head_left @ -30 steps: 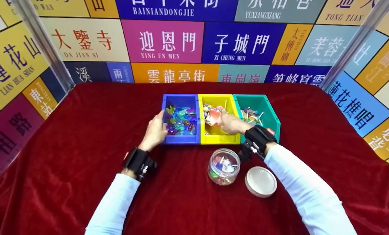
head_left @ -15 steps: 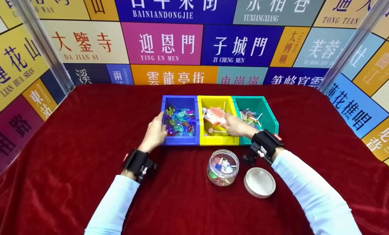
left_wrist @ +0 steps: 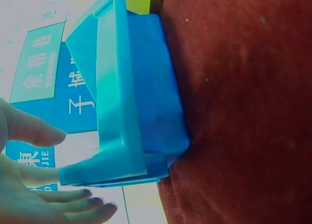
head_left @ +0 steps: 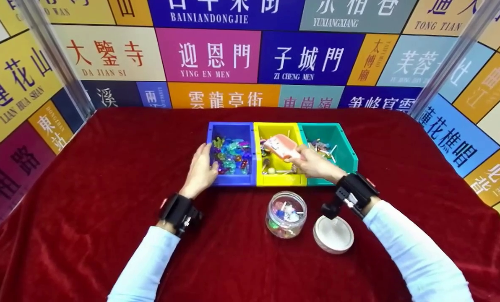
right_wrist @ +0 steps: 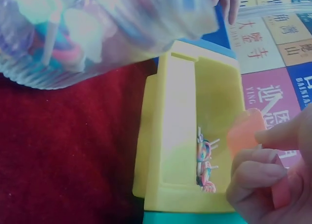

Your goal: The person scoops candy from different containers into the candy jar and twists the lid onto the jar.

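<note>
My right hand (head_left: 319, 165) grips a pink scoop (head_left: 281, 144) by its handle, over the yellow bin (head_left: 281, 181). Pale pieces show at the scoop's left end. Lollipops (right_wrist: 204, 158) lie in the yellow bin in the right wrist view. My left hand (head_left: 201, 170) is at the left side of the blue bin (head_left: 233, 181), which holds shiny coloured pieces (head_left: 233, 155). In the left wrist view, its fingers (left_wrist: 44, 174) reach the bin's corner and the thumb stands apart from the wall.
A green bin (head_left: 346, 147) with more lollipops adjoins the yellow one. In front stands an uncovered clear jar (head_left: 286, 226) partly filled with wrapped sweets, and beside it lies a round lid (head_left: 334, 235). Red cloth (head_left: 128, 176) covers the table; printed panels (head_left: 216, 54) stand behind.
My right hand has drawn the scoop up out of the yellow bin's contents and back to the right. The left hand stays at the blue bin, its thumb now spread a little wider.
</note>
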Action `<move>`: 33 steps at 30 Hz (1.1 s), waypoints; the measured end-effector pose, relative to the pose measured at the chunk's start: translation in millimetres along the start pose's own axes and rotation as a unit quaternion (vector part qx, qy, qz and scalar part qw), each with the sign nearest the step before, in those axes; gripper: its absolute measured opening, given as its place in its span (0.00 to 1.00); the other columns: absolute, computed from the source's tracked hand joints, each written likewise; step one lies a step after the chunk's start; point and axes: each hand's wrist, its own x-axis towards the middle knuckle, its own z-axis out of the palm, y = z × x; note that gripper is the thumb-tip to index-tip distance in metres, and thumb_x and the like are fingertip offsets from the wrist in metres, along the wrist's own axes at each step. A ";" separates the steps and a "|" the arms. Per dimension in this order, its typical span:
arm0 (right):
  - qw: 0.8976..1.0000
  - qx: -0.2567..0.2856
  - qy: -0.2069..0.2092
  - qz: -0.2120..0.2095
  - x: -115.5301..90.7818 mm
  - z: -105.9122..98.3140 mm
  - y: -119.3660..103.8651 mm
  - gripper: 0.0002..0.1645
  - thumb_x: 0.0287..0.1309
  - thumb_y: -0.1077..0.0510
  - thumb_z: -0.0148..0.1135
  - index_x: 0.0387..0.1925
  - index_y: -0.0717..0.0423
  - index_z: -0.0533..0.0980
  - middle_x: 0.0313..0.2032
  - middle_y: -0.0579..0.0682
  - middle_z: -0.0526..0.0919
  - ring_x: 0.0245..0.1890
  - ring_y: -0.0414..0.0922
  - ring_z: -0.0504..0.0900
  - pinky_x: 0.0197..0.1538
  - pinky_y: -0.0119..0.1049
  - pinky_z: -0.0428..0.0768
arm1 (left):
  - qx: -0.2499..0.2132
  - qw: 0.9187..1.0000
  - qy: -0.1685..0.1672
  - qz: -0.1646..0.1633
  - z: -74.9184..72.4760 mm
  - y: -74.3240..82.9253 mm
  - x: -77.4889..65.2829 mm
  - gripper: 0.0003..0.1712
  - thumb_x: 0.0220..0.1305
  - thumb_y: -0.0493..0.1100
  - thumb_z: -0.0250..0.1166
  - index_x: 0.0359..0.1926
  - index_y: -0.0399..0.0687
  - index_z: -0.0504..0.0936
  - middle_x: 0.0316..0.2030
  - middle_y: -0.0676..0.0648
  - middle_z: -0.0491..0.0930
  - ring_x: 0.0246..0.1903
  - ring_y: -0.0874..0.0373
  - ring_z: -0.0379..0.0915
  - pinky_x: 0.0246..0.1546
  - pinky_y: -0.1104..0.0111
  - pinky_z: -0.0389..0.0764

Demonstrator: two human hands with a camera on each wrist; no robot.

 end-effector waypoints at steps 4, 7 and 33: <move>1.000 0.022 0.011 -0.012 -6.8 -7.6 1.9 0.18 0.62 0.58 0.48 0.46 0.69 0.62 0.19 0.46 0.64 0.14 0.36 0.61 0.17 0.24 0.61 | -0.015 0.998 0.050 0.035 1.9 2.2 -0.6 0.29 0.52 0.30 0.55 0.57 0.26 0.63 0.59 0.28 0.57 0.61 0.39 0.51 0.63 0.57 0.53; 0.999 0.040 0.017 -0.020 -10.7 -14.1 3.6 0.20 0.60 0.55 0.51 0.47 0.68 0.64 0.22 0.50 0.68 0.16 0.38 0.64 0.18 0.24 0.64 | -0.028 0.994 0.086 0.065 3.3 2.9 -0.4 0.27 0.51 0.31 0.57 0.54 0.26 0.66 0.57 0.28 0.61 0.61 0.39 0.52 0.62 0.56 0.54; 0.985 0.101 -0.057 -0.125 -82.3 -42.8 29.5 0.11 0.57 0.59 0.55 0.39 0.64 0.73 0.18 0.45 0.67 0.14 0.35 0.60 0.13 0.28 0.57 | -0.122 0.972 -0.069 0.187 26.4 36.9 -19.1 0.29 0.55 0.40 0.61 0.56 0.32 0.65 0.54 0.37 0.69 0.55 0.47 0.64 0.57 0.60 0.65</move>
